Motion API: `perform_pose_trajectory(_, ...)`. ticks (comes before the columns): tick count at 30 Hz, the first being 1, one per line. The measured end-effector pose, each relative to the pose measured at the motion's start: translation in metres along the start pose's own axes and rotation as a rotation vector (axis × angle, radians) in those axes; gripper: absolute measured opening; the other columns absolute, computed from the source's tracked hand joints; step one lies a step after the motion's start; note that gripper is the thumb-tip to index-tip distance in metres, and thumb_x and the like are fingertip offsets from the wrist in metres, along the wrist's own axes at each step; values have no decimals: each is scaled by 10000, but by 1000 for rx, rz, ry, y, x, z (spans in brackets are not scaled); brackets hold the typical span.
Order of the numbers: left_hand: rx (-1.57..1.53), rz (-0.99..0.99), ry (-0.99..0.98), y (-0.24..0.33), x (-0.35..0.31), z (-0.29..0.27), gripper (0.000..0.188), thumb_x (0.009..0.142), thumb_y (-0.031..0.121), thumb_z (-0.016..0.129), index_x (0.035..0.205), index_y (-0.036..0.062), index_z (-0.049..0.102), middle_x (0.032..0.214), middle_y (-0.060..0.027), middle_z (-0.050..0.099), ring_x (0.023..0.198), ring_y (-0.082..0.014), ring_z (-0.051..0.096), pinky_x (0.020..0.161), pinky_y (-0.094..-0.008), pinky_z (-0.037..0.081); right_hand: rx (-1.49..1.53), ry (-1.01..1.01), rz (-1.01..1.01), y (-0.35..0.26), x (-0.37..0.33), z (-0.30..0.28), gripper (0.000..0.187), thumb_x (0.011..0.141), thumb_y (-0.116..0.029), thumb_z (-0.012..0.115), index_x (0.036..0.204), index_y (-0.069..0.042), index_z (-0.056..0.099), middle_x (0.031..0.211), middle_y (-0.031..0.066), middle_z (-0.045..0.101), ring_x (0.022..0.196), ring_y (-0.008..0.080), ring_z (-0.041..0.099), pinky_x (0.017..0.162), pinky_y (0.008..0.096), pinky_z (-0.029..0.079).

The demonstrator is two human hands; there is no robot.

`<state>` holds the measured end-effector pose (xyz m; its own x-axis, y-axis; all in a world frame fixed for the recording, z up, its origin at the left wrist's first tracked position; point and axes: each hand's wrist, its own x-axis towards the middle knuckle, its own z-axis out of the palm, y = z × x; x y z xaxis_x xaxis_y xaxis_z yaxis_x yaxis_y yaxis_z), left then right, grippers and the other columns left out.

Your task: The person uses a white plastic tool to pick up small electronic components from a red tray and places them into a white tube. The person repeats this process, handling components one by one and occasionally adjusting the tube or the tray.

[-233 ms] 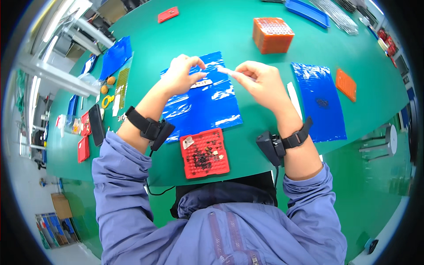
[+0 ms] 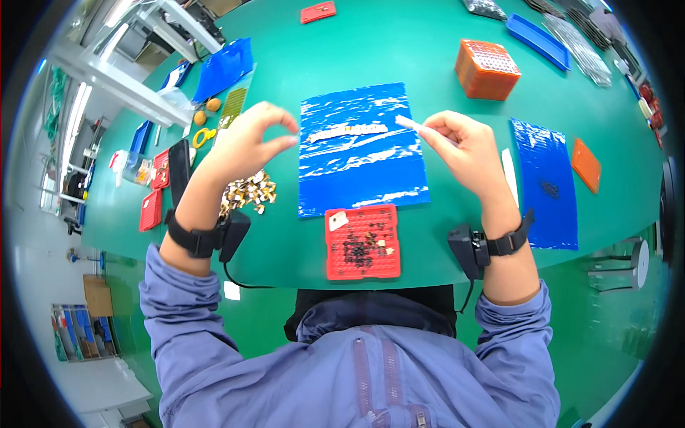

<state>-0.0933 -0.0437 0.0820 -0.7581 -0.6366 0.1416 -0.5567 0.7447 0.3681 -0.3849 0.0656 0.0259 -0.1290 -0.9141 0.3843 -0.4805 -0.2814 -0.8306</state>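
My left hand (image 2: 251,143) is at the left edge of a glossy blue sheet (image 2: 360,160), thumb and forefinger curved apart with nothing between them. On that sheet lies a row of small pale pieces (image 2: 348,132). Over the sheet's right edge, my right hand (image 2: 465,148) pinches a short, thin whitish stick (image 2: 408,123), whose tip points left toward the row. A pile of small white and brown-gold pieces (image 2: 250,192) lies below my left hand. In front of me sits a red perforated tray (image 2: 364,267) with black bits and a few pale pieces.
A second blue sheet (image 2: 546,160) with dark bits lies at right, beside an orange plate (image 2: 586,165). Stacked orange trays (image 2: 488,70) stand far right, near a blue tray (image 2: 539,43). Yellow scissors (image 2: 203,138) and a dark phone-like slab (image 2: 181,164) are at left.
My left hand has moved left, off the row of pale pieces, and its fingers show empty. My right hand still holds the stick. The whole view has shifted, uncovering the pile at left.
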Motion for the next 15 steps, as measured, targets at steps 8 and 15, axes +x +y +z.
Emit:
perform_pose_trajectory(8, 138, -382, -21, -21, -108, 33, 165, 719, 121, 694, 806, 59, 568, 809, -85, 518, 871, -256, 496, 779, -354, 399, 0, -193, 11, -9, -7, 14, 151, 787, -139, 656, 788, 8, 621, 610, 44, 551, 523, 67, 471, 470, 225, 376)
perform_pose_trajectory(15, 86, -305, 111, -22, -126, 47, 153, 743, 76, 665, 825, 27, 544, 793, -80, 512, 778, -219, 511, 705, -326, 419, 11, -204, 22, 0, -7, 17, 141, 785, -121, 656, 775, 13, 611, 579, 25, 520, 498, 48, 427, 443, 215, 329)
